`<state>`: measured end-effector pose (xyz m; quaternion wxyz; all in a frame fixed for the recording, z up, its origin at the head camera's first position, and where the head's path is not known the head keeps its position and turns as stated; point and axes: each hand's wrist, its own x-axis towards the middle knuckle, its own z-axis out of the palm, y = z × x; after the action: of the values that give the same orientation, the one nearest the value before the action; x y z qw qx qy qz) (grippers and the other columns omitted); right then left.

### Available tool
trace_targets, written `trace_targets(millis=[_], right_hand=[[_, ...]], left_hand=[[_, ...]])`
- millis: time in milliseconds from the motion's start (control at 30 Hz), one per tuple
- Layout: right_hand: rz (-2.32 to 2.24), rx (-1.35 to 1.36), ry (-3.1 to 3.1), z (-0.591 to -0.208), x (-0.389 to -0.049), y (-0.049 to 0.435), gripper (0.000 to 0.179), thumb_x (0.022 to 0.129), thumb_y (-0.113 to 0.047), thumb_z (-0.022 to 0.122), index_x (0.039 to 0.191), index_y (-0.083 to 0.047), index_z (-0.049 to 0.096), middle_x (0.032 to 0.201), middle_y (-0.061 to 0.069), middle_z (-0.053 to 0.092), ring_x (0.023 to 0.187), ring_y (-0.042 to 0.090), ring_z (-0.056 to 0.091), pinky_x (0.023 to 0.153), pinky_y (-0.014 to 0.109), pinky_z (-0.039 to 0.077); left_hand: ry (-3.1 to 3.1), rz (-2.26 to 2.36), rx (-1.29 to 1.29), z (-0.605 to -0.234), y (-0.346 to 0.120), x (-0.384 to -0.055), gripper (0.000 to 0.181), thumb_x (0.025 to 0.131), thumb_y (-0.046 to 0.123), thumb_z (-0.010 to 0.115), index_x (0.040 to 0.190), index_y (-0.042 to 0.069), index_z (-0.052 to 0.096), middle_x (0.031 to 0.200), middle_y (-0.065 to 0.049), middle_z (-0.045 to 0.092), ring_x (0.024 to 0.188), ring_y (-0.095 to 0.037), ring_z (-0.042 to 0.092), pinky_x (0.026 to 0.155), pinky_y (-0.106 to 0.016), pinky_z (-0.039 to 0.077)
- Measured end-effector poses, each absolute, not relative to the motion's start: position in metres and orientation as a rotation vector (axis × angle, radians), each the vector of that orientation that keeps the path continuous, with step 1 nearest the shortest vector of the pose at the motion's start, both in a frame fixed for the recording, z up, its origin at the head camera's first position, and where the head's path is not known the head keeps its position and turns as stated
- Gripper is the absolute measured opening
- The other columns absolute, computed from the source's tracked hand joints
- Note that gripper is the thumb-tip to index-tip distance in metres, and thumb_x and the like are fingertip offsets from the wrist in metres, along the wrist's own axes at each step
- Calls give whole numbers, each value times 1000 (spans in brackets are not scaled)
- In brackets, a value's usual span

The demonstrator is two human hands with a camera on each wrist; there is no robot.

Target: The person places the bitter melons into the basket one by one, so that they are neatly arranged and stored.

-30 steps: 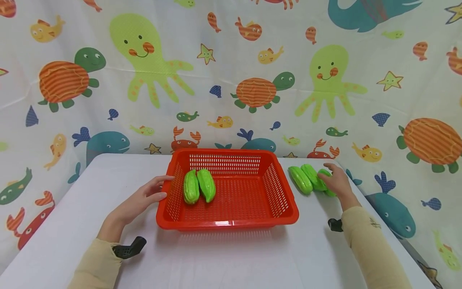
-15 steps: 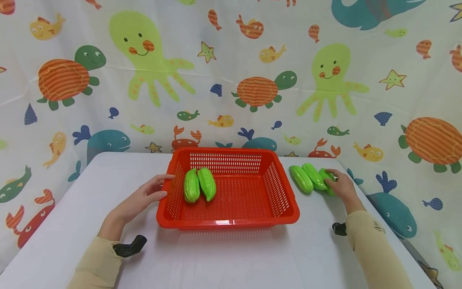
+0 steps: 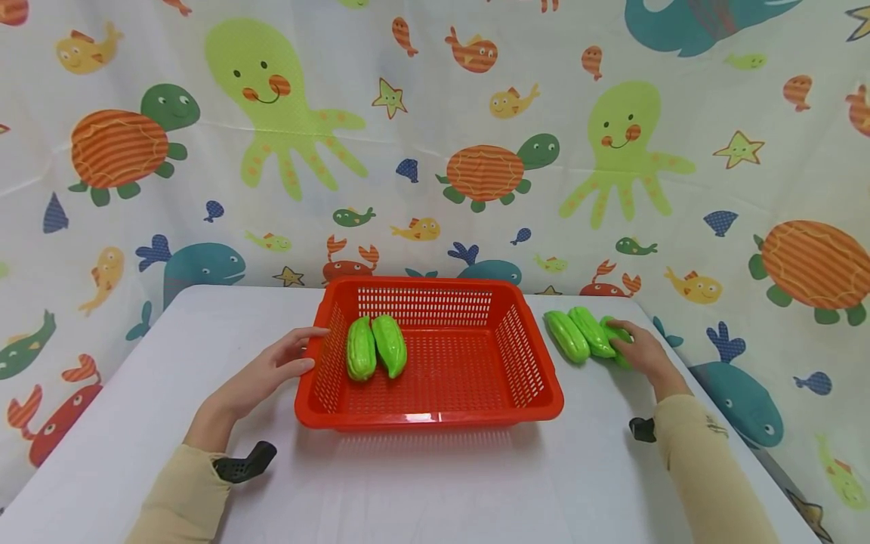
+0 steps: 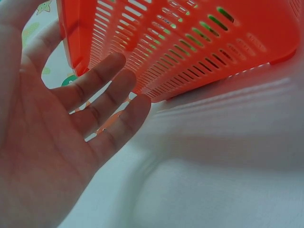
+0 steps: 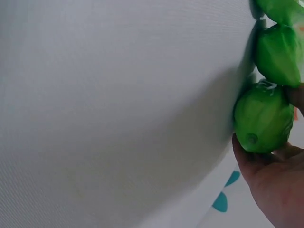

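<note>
At the table's far right, my right hand [image 3: 644, 351] grips the rightmost of three glossy green ribbed vegetables. In the right wrist view, fingers and thumb lie on either side of that vegetable [image 5: 261, 118], with another vegetable [image 5: 278, 54] against it. Beside it in the head view lie the middle vegetable [image 3: 592, 332] and the left one [image 3: 567, 337]. My left hand [image 3: 268, 370] touches the left rim of a red plastic basket [image 3: 435, 418], its fingers loosely extended, as the left wrist view of the hand [image 4: 52, 137] shows. Two similar vegetables [image 3: 361, 349] lie inside the basket at left.
The white table [image 3: 421, 491] carries the basket at its middle. A curtain [image 3: 421, 91] printed with sea animals hangs behind the far edge and along the right side. Black wrist devices [image 3: 245, 462] sit at both sleeves.
My right hand has come down onto the rightmost green vegetable and taken hold of it, shifting slightly right. My left hand stays at the basket rim.
</note>
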<state>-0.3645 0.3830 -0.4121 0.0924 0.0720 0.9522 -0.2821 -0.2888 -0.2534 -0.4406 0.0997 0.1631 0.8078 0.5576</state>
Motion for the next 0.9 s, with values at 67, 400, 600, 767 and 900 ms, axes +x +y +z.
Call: trace_targets(millis=[67, 400, 600, 767, 900], right_hand=[[-833, 197, 2813, -410, -365, 384, 59, 102, -27, 48, 152, -4, 27, 153, 35, 15, 137, 57, 14, 107, 71, 17], [-776, 175, 2811, -407, -363, 383, 65, 98, -24, 55, 152, -3, 25, 151, 37, 16, 135, 57, 16, 105, 72, 19], [-753, 220, 2880, -411, -364, 381, 64, 98, -24, 56, 150, 0, 27, 149, 36, 23, 131, 54, 26, 105, 69, 26], [-755, 291, 3002, -408, -366, 374, 63, 96, -23, 58, 148, 1, 32, 145, 36, 29, 125, 51, 32, 105, 68, 28], [-810, 328, 3088, -399, -368, 366, 61, 96, -23, 59, 147, 1, 34, 142, 37, 32, 124, 52, 32, 103, 69, 29]], left_hand=[[2391, 1647, 475, -440, -254, -289, 53, 99, 33, 56, 147, 24, 37, 148, -19, 37, 134, -43, 34, 99, -64, 41], [2385, 1659, 465, -441, -253, -289, 53, 98, 33, 57, 147, 23, 38, 146, -17, 40, 132, -40, 38, 98, -61, 43], [2387, 1655, 477, -439, -251, -287, 53, 98, 33, 56, 147, 23, 38, 146, -18, 39, 133, -41, 37, 98, -60, 43], [2386, 1661, 480, -437, -251, -286, 53, 98, 32, 56, 147, 23, 38, 146, -18, 39, 133, -41, 37, 97, -60, 44], [2384, 1658, 477, -436, -251, -285, 54, 98, 33, 57, 147, 22, 38, 147, -19, 38, 134, -42, 35, 98, -61, 43]])
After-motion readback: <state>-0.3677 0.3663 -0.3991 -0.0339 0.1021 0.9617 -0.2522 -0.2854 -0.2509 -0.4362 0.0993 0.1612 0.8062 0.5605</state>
